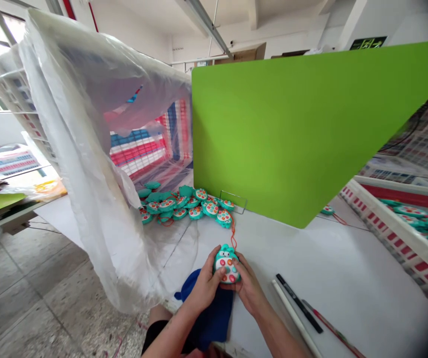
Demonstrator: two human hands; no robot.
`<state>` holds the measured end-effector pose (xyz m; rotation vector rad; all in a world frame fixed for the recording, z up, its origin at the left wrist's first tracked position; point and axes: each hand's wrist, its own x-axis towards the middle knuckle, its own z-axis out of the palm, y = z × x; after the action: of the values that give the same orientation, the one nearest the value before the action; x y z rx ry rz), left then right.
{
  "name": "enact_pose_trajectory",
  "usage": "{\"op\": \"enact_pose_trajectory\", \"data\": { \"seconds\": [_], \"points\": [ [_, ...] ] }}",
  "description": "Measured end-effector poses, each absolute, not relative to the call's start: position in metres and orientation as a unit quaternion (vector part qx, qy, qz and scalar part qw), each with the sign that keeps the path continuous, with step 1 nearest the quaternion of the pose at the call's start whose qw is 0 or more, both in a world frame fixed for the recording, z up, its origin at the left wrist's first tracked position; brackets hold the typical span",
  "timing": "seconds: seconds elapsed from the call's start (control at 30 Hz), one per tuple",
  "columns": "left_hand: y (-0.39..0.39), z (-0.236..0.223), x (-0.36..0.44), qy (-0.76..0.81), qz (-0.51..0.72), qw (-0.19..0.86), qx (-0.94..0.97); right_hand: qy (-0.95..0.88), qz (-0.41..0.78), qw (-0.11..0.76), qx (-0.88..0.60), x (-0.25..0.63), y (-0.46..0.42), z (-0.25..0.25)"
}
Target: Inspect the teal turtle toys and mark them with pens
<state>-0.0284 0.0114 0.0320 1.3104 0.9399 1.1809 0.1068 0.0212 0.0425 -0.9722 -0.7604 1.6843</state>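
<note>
Teal toy, white-fronted with coloured buttons and two eyes, is on the near side of the green board, grasped by both hands: the left hand presses its left side, the right hand its right, thumbs over the front. An orange cord stretches between it and a heap of similar toys at the board's lower left, on the white table. Left of the board stands a white basket draped in plastic; right of it, a slotted crate holds more toys. Nearer than the board lie a black pen and blue cloth.
</note>
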Motion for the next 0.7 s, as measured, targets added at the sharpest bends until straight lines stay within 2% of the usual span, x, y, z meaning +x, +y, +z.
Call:
{"op": "enact_pose_trajectory", "data": {
  "seconds": [0.23, 0.47, 0.7],
  "points": [
    [0.012, 0.032, -0.022, 0.398, 0.495, 0.553, 0.539, -0.317, 0.675, 0.532, -0.401, 0.105, 0.023, 0.034],
    [0.016, 0.029, -0.027, 0.407, 0.497, 0.548, 0.536, -0.288, 0.732, 0.496, -0.367, 0.106, 0.024, 0.033],
    [0.014, 0.033, -0.035, 0.406, 0.49, 0.519, 0.57, -0.331, 0.71, 0.486, -0.387, 0.106, 0.021, 0.039]
  ]
}}
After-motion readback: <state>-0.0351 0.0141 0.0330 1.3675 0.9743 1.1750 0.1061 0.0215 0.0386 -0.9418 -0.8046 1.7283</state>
